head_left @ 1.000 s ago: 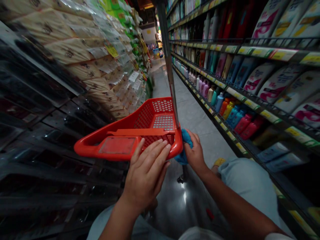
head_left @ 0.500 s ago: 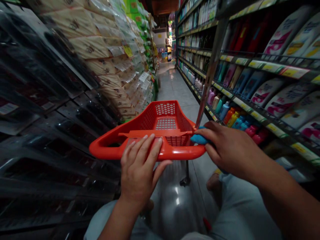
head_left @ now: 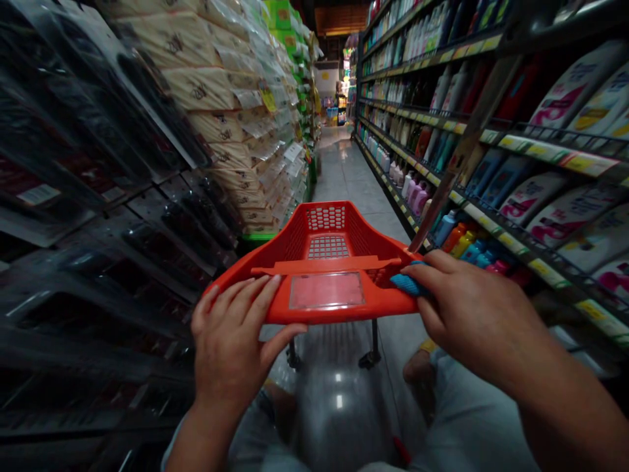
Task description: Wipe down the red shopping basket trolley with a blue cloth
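A red plastic shopping cart (head_left: 289, 249) with lattice walls stands in front of me; its basket looks bare inside. My left hand (head_left: 233, 328) lies over the left part of the cart's handle (head_left: 344, 313), fingers on top and thumb along the near side. Between the hands a clear-covered panel (head_left: 327, 290) shows on the handle. At the right corner of the cart, my right hand (head_left: 476, 314) is closed around a blue cloth (head_left: 409, 284), pressed against the rim. A worn metal pole (head_left: 449, 177) rises from that corner, tilted right; its lower end is partly hidden.
Plastic-wrapped packs (head_left: 201, 92) are stacked high along the left, beyond hanging dark packaged goods (head_left: 88, 262). Shelves with bottles (head_left: 560, 210) line the right side. A tiled aisle floor (head_left: 344, 172) runs ahead between them. Cart wheels (head_left: 369, 359) stand near my feet.
My left hand has slid left along the handle, uncovering the panel. The right hand and cloth have shifted slightly right with the cart's corner. The pole leans further right.
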### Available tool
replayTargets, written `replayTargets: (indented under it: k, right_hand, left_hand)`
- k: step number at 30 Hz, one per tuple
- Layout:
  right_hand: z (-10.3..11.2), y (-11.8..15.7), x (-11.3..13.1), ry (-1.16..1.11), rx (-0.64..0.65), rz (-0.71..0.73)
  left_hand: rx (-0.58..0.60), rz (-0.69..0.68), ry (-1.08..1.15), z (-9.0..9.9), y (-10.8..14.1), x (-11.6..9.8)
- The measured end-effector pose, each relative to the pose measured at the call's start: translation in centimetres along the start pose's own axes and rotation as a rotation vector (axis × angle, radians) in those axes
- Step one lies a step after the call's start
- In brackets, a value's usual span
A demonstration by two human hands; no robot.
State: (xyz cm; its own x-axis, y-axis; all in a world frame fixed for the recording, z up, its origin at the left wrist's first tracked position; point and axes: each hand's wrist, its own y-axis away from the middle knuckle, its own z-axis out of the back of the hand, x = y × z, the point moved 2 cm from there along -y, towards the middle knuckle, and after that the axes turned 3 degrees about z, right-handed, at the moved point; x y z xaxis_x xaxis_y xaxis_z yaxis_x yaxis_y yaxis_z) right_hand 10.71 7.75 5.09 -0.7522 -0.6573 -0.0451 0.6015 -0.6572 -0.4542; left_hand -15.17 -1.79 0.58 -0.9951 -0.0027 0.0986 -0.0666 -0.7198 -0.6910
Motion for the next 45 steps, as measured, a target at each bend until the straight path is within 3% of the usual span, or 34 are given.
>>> replayTargets:
  k: [2,8,10,14,16,21,23,25,28,33,39,45]
  right_hand:
    - [-0.1,-0.2,0.0,0.021,-0.006,-0.02]
    - [0.3,-1.1,5.2,-0.09,-0.085,0.083]
    - [0.4,-1.1,4.3,-0.111,-0.058,0.096]
    - [0.3,-0.8,0.8,-0.002,-0.053,-0.07]
    - [0.3,-0.6,1.2,0.024,-0.075,-0.091]
    - [0.5,-0.2,5.0,-0.119,-0.086,0.147]
    - [0.6,-0.1,3.8,-0.116,-0.085,0.107]
    - [0.6,0.0,1.5,-0.046,-0.114,-0.03]
    - [0.4,0.3,-0.1,0.059,-0.156,-0.141]
    - [0.1,1.0,1.0,-0.01,-0.159,0.089]
    - [-0.3,1.3,-3.4,0.089,-0.208,-0.152]
    - [-0.4,1.3,-3.4,-0.049,-0.208,0.018]
  left_hand:
    - [-0.019,0.036,-0.031,0.1,0.3,0.2]
    - [-0.052,0.046,0.0,0.4,0.3,-2.5]
    - [-0.034,0.014,0.049,0.6,0.3,-2.2]
    - [-0.051,-0.021,0.173,0.6,0.7,-1.1]
    - [-0.094,-0.007,0.199,0.4,0.7,-1.7]
    - [-0.122,-0.061,0.216,0.3,0.7,-4.7]
    - [-0.094,-0.14,0.289,0.4,0.9,-4.8]
    - [-0.058,-0.199,0.363,0.1,1.0,-4.2]
    - [-0.041,-0.228,0.46,-0.8,0.8,-3.5]
    - [-0.118,-0.205,0.528,-2.4,0.4,-4.8]
    - [-0.149,-0.174,0.506,-2.9,0.3,-7.5]
    - [-0.202,-0.184,0.459,-2.8,-0.2,-10.2]
